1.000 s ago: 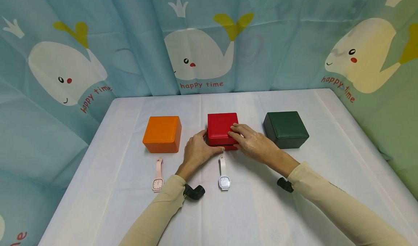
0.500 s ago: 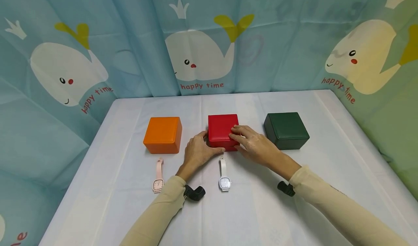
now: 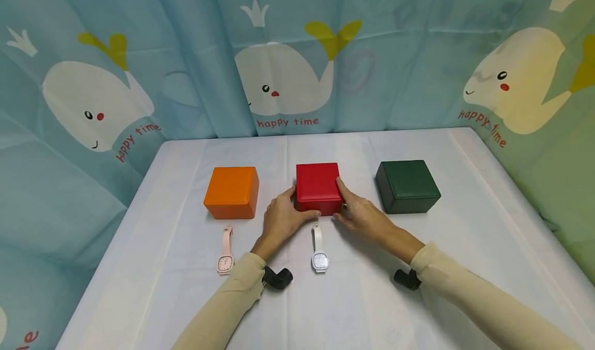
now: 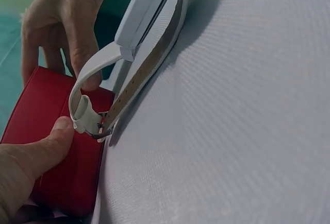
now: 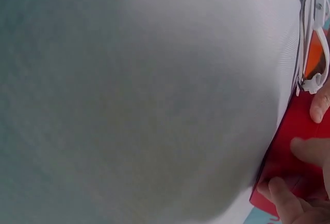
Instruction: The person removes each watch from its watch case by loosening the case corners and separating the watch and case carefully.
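A closed red box sits between both hands in the head view. My left hand grips its left side, with the thumb across the front face. On the right side, my right hand holds it with fingers along the wall and the thumb by the front corner. The left wrist view shows the left thumb pressed on the red front. Just in front of the box lies a white watch, its strap pointing toward the box. A pink watch lies left of my left forearm.
An orange box stands to the left and a dark green box to the right, both closed. All rest on a white-covered table. A blue curtain with whale prints hangs behind the table's far edge.
The red box's lid has gone down, and the dark gap at its front has disappeared. My right hand's fingers have slid off the lid's top to the right side. The left hand stays put.
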Tool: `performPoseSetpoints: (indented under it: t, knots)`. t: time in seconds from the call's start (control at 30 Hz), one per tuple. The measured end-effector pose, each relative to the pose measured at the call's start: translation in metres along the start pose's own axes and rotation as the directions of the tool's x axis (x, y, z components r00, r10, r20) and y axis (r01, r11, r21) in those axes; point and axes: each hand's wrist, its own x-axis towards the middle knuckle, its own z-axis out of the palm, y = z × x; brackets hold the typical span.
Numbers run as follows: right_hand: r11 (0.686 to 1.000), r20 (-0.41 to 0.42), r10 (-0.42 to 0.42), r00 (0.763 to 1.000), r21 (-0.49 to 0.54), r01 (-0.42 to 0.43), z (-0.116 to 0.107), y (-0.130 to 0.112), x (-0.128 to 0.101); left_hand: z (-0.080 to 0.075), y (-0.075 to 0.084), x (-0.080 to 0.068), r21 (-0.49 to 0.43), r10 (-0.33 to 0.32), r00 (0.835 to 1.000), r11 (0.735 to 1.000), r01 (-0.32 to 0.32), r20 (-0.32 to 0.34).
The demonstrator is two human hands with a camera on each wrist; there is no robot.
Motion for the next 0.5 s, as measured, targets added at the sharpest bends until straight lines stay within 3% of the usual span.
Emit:
performPoseSetpoints:
  t: [0.5]
  knots:
    - [0.999,-0.032,-0.050,0.998,0.005,0.050,0.0024,-0.0018,-0.0005,-0.0014,-0.0009,-0.0018,0.002,0.000,1.000,1.000,0.000,-0.001]
